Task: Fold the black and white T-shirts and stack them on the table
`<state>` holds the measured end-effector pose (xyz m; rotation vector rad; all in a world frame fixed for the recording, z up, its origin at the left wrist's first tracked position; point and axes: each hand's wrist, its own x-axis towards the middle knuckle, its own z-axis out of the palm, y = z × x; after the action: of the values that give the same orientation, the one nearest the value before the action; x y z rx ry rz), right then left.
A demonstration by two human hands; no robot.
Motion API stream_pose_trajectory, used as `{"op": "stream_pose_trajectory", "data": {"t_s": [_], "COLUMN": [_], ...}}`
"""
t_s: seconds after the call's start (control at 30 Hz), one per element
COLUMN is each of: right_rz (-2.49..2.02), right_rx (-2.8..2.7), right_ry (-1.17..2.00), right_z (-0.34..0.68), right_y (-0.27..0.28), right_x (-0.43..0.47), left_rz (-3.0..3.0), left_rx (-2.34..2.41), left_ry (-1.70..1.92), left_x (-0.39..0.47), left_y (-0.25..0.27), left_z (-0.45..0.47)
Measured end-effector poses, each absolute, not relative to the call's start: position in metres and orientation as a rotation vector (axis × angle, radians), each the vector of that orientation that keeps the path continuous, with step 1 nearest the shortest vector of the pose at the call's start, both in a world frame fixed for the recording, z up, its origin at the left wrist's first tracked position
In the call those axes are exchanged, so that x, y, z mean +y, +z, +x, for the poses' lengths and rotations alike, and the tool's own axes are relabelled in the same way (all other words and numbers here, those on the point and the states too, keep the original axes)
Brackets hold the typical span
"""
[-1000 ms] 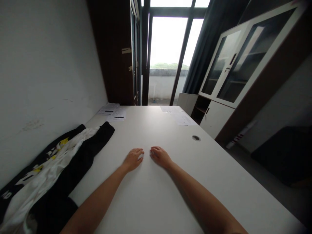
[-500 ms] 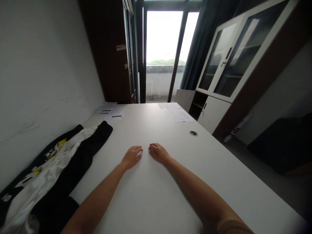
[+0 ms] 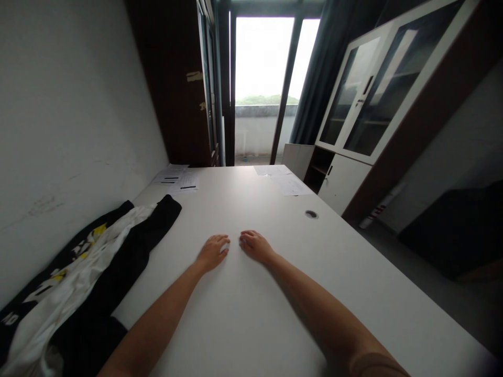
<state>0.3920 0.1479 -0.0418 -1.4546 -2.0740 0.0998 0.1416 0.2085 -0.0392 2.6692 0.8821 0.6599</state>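
Note:
My left hand [image 3: 213,252] rests palm down on the white table [image 3: 236,314], thumb apart from the fingers, holding nothing. Just to its right lies my right hand [image 3: 255,245], also palm down with fingers loosely bent and nothing visible in it. A small gap of bare tabletop separates the two hands. Left of my left arm, a pile of clothing [image 3: 129,256] in black and white, with yellow patches, lies along the wall side of the table.
Papers [image 3: 187,181] lie at the far left corner, and more sheets [image 3: 291,184] at the far right. A round cable hole [image 3: 312,214] sits near the right edge. Beyond stand a dark cabinet [image 3: 173,94], a glass door [image 3: 263,68] and a white glazed cabinet [image 3: 369,89].

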Motion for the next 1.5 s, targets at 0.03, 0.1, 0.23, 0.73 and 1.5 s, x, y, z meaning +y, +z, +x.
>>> {"op": "stream_pose_trajectory", "data": {"t_s": [0.03,0.1,0.23,0.73,1.5], "right_rz": [-1.453,-1.450,-1.461,-1.456,-1.434], "right_rx": [-2.073,-2.074,-2.068,-2.070,-2.071], "right_ry": [0.100,0.105,0.109,0.112,0.114], "right_z": [0.3919,0.3918,0.3920,0.3927,0.3937], "right_y": [-0.0418,-0.0420,-0.0426,-0.0442,-0.0464], "right_x": [0.1480,0.1481,0.1481,0.1488,0.1503], "left_rz": [2.669,2.669,2.669,2.673,2.664], "left_rx": [0.882,0.882,0.879,0.882,0.883], "left_ry": [0.659,0.658,0.653,0.655,0.641], "left_x": [0.2084,0.2083,0.2078,0.2079,0.2077], "left_y": [-0.0390,-0.0386,-0.0382,-0.0379,-0.0371], "left_z": [0.1415,0.1414,0.1413,0.1413,0.1414]}}
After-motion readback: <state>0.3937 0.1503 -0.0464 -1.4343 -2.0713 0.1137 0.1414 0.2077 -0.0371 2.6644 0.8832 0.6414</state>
